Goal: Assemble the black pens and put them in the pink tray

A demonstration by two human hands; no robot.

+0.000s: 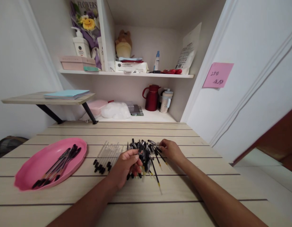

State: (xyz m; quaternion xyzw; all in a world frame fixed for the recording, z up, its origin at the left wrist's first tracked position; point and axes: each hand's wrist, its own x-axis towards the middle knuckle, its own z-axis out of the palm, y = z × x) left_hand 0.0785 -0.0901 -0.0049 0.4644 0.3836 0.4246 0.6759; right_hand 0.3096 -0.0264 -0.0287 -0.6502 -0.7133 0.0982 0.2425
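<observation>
My left hand (128,165) is over the near left side of a loose pile of black pen parts (147,159). Its thumb and forefinger pinch a small dark pen cap (140,149). At the pile's right edge, my right hand (171,149) has its fingers closed around something too small to make out, beside a few caps and refills. Dark refills with yellow ends (157,176) stick out of the pile towards me. Left of the pile lies a row of clear pen barrels (107,154) with black ends, partly behind my left hand.
A pink scalloped tray (25,167) at the left holds several assembled pens (62,165). Behind it a small raised shelf (25,98) on black legs carries blue paper (67,93). A red jug (152,98) and a pale cup (166,101) stand in the back cabinet.
</observation>
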